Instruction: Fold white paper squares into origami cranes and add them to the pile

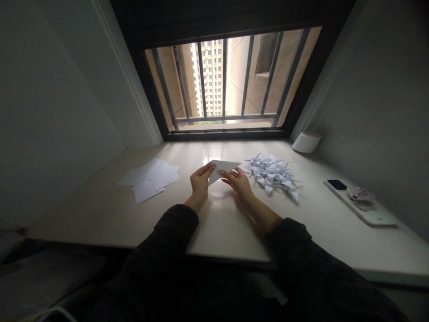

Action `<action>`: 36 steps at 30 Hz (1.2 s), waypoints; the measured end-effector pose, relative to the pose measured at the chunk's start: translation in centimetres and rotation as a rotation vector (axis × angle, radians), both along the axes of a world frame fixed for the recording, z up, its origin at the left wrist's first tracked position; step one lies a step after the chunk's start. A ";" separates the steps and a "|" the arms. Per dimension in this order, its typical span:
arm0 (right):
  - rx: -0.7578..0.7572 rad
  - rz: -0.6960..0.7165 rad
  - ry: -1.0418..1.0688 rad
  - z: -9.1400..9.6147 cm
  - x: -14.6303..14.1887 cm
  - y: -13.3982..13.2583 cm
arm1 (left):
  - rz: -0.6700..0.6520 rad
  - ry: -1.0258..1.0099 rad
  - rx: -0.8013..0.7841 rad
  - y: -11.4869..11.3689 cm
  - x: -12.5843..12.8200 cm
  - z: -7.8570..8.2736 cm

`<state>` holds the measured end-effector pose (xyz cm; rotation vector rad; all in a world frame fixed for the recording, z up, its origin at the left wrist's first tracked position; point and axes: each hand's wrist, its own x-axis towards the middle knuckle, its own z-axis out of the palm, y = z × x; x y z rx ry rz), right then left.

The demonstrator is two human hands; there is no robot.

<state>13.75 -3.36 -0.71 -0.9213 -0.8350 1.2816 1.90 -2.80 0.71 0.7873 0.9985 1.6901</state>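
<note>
Both hands hold one piece of folded white paper [228,165], triangular in outline, raised above the middle of the counter. My left hand [201,181] pinches its left corner between thumb and fingers. With the thumb in front and the fingers behind, my right hand [239,180] grips its lower right side. Part of the paper is hidden behind the fingers. Just right of my right hand lies a pile of folded white paper cranes [271,172]. Loose white paper sheets [150,179] overlap one another on the counter to the left.
The pale counter [231,237] runs up to a barred window [221,80]. A white phone [360,203] with a round grip on its back lies at the right. Against the right wall, near the window, is a white cylindrical object [306,142].
</note>
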 end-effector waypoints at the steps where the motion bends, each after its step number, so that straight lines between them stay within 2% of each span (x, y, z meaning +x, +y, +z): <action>1: -0.011 0.037 -0.004 0.0 -0.3 -0.2 | -0.003 -0.007 0.009 -0.2 0.3 0.0; 6: -0.035 0.041 0.072 0.3 -0.8 -0.6 | -0.030 0.001 0.026 -1.0 1.6 0.0; 11: -0.009 0.031 0.165 0.5 -0.9 -0.6 | -0.026 -0.009 0.007 -1.0 1.7 0.0; 17: -0.004 -0.034 0.043 0.1 -0.4 -0.2 | -0.134 0.104 -0.016 -0.8 0.9 -0.3; 21: 0.017 -0.028 -0.073 0.0 0.2 -0.1 | -0.196 0.206 -0.024 -0.8 0.4 0.0; 26: 0.034 0.000 -0.175 0.1 0.2 -0.2 | -0.127 0.310 -0.058 -0.9 0.3 0.3; 33: -0.002 0.022 -0.243 0.1 0.3 -0.2 | 0.037 0.302 -0.030 -0.5 -0.3 1.3; 36: -0.014 0.035 -0.217 0.0 0.4 0.0 | 0.063 0.289 -0.034 -0.3 -0.7 1.5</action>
